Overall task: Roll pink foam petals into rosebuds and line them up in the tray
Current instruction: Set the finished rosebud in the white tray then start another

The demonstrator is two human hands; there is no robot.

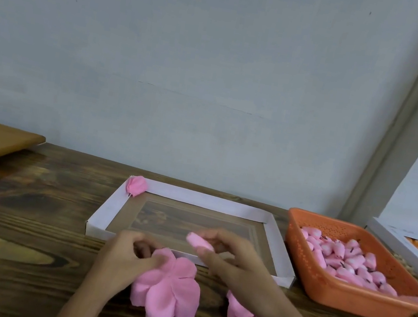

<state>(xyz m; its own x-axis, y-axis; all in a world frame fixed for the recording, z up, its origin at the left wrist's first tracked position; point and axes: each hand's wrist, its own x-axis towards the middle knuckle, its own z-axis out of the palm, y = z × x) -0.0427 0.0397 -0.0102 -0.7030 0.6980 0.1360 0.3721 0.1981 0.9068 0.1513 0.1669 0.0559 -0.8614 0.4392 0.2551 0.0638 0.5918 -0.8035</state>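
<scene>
Rolling step, as I judge it: left hand [127, 253] pinches the petal cluster [167, 290] at the tabletop's near edge, right hand [227, 253] grips a foam core [200, 241] over the tray [269, 219], one rosebud [136, 185] in its far-left corner; next, wrap petals around core.

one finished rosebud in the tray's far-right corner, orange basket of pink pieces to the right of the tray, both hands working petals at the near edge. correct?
Wrong corner. The head view shows the single rosebud in the far-left corner of the tray. The rest holds: the orange basket sits right of the tray, and the left hand and right hand work petals at its near edge.
</scene>
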